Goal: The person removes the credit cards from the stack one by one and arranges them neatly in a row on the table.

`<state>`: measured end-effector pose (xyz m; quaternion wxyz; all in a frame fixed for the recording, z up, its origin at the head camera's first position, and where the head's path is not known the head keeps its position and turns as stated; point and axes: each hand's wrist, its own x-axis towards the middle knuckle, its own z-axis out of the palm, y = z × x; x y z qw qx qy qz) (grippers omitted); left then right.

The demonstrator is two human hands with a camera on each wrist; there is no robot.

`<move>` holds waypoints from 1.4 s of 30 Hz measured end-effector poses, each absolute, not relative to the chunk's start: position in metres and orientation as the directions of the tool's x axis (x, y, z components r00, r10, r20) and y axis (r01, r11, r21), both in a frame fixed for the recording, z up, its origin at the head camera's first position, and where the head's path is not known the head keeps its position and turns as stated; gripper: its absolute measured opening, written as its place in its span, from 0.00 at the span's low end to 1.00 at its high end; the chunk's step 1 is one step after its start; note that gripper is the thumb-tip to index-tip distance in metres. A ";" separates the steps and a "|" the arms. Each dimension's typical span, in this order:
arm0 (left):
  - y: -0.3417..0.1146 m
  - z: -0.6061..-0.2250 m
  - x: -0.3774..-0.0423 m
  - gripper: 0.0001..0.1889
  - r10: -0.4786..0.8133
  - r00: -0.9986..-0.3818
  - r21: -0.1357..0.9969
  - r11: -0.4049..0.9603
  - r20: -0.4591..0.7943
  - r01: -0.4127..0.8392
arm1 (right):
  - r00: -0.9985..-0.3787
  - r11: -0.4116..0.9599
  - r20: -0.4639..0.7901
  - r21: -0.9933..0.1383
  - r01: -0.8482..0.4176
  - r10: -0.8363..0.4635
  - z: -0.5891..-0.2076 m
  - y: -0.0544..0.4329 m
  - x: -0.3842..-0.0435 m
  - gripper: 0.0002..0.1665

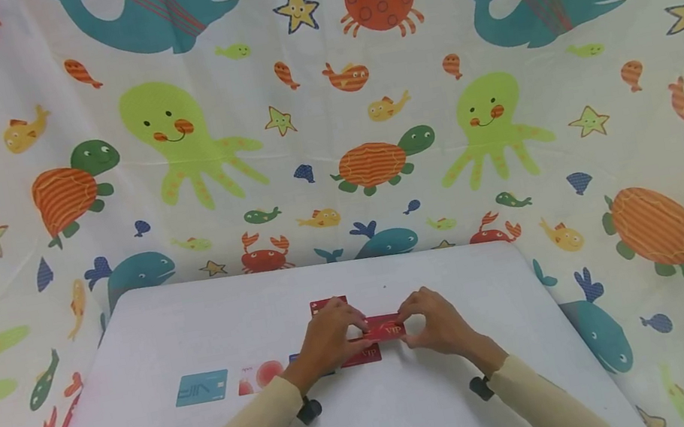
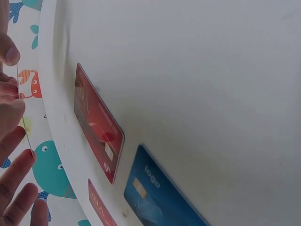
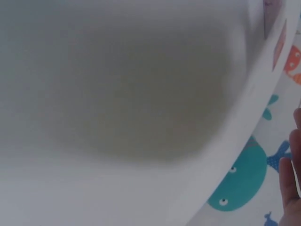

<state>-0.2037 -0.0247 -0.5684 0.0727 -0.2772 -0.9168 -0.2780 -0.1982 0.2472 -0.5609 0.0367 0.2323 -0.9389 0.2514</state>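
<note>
A red card with gold VIP lettering (image 1: 383,328) is held up over the table between both hands. My left hand (image 1: 332,337) pinches its left end, and my right hand (image 1: 435,321) pinches its right end. In the left wrist view the card (image 2: 27,134) shows edge-on as a thin line by the fingers. Below the held card lies another red VIP card (image 1: 367,355), partly behind the left hand. Behind that hand, a red card (image 1: 327,303) shows only its upper part. The right wrist view catches only some fingers (image 3: 291,174) at its edge.
To the left on the white table (image 1: 420,421) lie a light blue card (image 1: 201,388) and a pink-and-white card (image 1: 259,377). A dark blue card (image 2: 160,193) with "logo" on it is mostly hidden by the left hand in the head view. A sea-animal curtain (image 1: 312,119) hangs behind.
</note>
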 end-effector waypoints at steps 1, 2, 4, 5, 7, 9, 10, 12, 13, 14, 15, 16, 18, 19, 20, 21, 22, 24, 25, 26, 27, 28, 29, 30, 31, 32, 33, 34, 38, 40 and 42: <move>-0.023 -0.569 -0.204 0.16 0.469 -0.833 0.471 0.687 0.292 0.552 | -0.892 0.769 0.180 -0.455 -0.450 -0.415 -0.561 0.249 -0.198 0.16; -0.022 -0.570 -0.204 0.16 0.471 -0.831 0.471 0.685 0.296 0.556 | -0.893 0.770 0.177 -0.456 -0.447 -0.414 -0.561 0.250 -0.197 0.16; -0.019 -0.570 -0.203 0.16 0.474 -0.828 0.477 0.677 0.300 0.561 | -0.896 0.770 0.172 -0.462 -0.440 -0.409 -0.561 0.253 -0.196 0.16; -0.018 -0.570 -0.203 0.16 0.476 -0.827 0.480 0.674 0.299 0.562 | -0.895 0.768 0.177 -0.463 -0.442 -0.409 -0.561 0.254 -0.195 0.16; -0.015 -0.571 -0.203 0.17 0.480 -0.826 0.485 0.670 0.295 0.562 | -0.896 0.766 0.179 -0.469 -0.440 -0.405 -0.560 0.257 -0.193 0.16; -0.013 -0.570 -0.202 0.17 0.483 -0.827 0.490 0.668 0.287 0.560 | -0.897 0.764 0.179 -0.474 -0.438 -0.404 -0.560 0.259 -0.192 0.15; -0.012 -0.571 -0.201 0.17 0.485 -0.826 0.491 0.666 0.286 0.561 | -0.899 0.765 0.176 -0.474 -0.435 -0.402 -0.560 0.260 -0.191 0.16; -0.009 -0.570 -0.200 0.16 0.489 -0.826 0.493 0.665 0.281 0.561 | -0.903 0.769 0.170 -0.476 -0.426 -0.395 -0.561 0.263 -0.189 0.16; -0.008 -0.570 -0.199 0.16 0.490 -0.825 0.490 0.665 0.282 0.563 | -0.904 0.772 0.167 -0.475 -0.423 -0.393 -0.561 0.264 -0.188 0.16; -0.007 -0.570 -0.199 0.16 0.491 -0.824 0.491 0.664 0.283 0.564 | -0.906 0.773 0.164 -0.475 -0.419 -0.391 -0.561 0.265 -0.188 0.16; -0.005 -0.571 -0.199 0.16 0.491 -0.823 0.488 0.664 0.285 0.566 | -0.907 0.775 0.162 -0.474 -0.418 -0.390 -0.561 0.266 -0.187 0.16; -0.004 -0.571 -0.198 0.16 0.491 -0.822 0.487 0.664 0.288 0.567 | -0.907 0.777 0.161 -0.471 -0.417 -0.389 -0.561 0.267 -0.187 0.16; -0.001 -0.573 -0.199 0.16 0.489 -0.822 0.483 0.666 0.293 0.569 | -0.908 0.782 0.158 -0.466 -0.414 -0.388 -0.561 0.269 -0.186 0.16; 0.000 -0.574 -0.199 0.16 0.488 -0.822 0.484 0.666 0.293 0.568 | -0.909 0.784 0.155 -0.463 -0.414 -0.387 -0.561 0.269 -0.186 0.16; 0.001 -0.575 -0.199 0.16 0.486 -0.823 0.486 0.666 0.293 0.566 | -0.909 0.785 0.156 -0.460 -0.414 -0.387 -0.561 0.270 -0.186 0.16; 0.002 -0.576 -0.199 0.16 0.486 -0.823 0.488 0.664 0.294 0.566 | -0.909 0.787 0.154 -0.459 -0.412 -0.386 -0.560 0.271 -0.185 0.16; 0.004 -0.577 -0.199 0.16 0.485 -0.825 0.492 0.663 0.291 0.563 | -0.910 0.789 0.153 -0.457 -0.411 -0.385 -0.560 0.272 -0.185 0.16; 0.006 -0.578 -0.199 0.16 0.483 -0.827 0.497 0.662 0.288 0.561 | -0.910 0.788 0.155 -0.459 -0.411 -0.384 -0.560 0.273 -0.184 0.15; 0.006 -0.579 -0.199 0.16 0.482 -0.828 0.498 0.663 0.286 0.559 | -0.909 0.787 0.158 -0.458 -0.413 -0.386 -0.560 0.274 -0.184 0.15; 0.007 -0.580 -0.199 0.16 0.481 -0.828 0.498 0.663 0.287 0.558 | -0.909 0.785 0.158 -0.461 -0.413 -0.386 -0.561 0.275 -0.183 0.15; 0.008 -0.580 -0.199 0.16 0.480 -0.829 0.501 0.662 0.287 0.557 | -0.909 0.785 0.155 -0.462 -0.412 -0.386 -0.561 0.275 -0.183 0.15; 0.009 -0.581 -0.198 0.16 0.479 -0.830 0.504 0.662 0.284 0.555 | -0.910 0.785 0.154 -0.464 -0.411 -0.385 -0.562 0.276 -0.183 0.15; 0.010 -0.581 -0.198 0.15 0.478 -0.832 0.507 0.662 0.282 0.552 | -0.911 0.784 0.152 -0.467 -0.408 -0.384 -0.563 0.277 -0.183 0.15; 0.011 -0.582 -0.197 0.15 0.477 -0.834 0.514 0.660 0.276 0.548 | -0.913 0.786 0.147 -0.469 -0.404 -0.381 -0.564 0.278 -0.183 0.15; 0.012 -0.582 -0.197 0.15 0.478 -0.835 0.518 0.659 0.272 0.546 | -0.914 0.787 0.143 -0.469 -0.401 -0.380 -0.565 0.280 -0.182 0.14; 0.013 -0.582 -0.196 0.15 0.480 -0.835 0.525 0.654 0.270 0.545 | -0.917 0.788 0.134 -0.474 -0.392 -0.375 -0.566 0.280 -0.182 0.14; 0.014 -0.583 -0.196 0.15 0.482 -0.836 0.529 0.652 0.264 0.543 | -0.920 0.791 0.126 -0.476 -0.384 -0.371 -0.568 0.281 -0.182 0.14; 0.015 -0.584 -0.195 0.15 0.484 -0.835 0.532 0.649 0.262 0.543 | -0.923 0.793 0.118 -0.480 -0.376 -0.366 -0.569 0.282 -0.182 0.14; 0.019 -0.586 -0.193 0.14 0.485 -0.833 0.533 0.646 0.267 0.547 | -0.930 0.801 0.091 -0.483 -0.354 -0.356 -0.573 0.285 -0.180 0.15; 0.021 -0.589 -0.192 0.14 0.480 -0.838 0.539 0.648 0.260 0.539 | -0.931 0.801 0.089 -0.485 -0.351 -0.355 -0.575 0.286 -0.179 0.15; 0.022 -0.591 -0.192 0.14 0.476 -0.841 0.541 0.651 0.255 0.532 | -0.931 0.799 0.091 -0.488 -0.352 -0.354 -0.576 0.286 -0.179 0.15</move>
